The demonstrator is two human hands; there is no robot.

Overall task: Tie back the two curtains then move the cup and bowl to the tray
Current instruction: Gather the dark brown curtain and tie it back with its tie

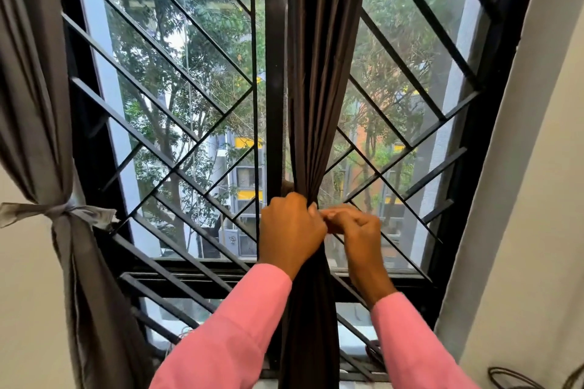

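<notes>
A black-barred window (pixel 189 123) looks out on trees. At its left edge the grey curtain (pixel 31 104) hangs bound by a pale tie (pixel 63 210). At the middle, the left hand (pixel 289 227) grips the bunched dark curtain (pixel 319 73). The right hand (pixel 357 227) curls just beside it; whether it holds anything I cannot tell.

pale window sill (pixel 357 385), partly hidden
</notes>
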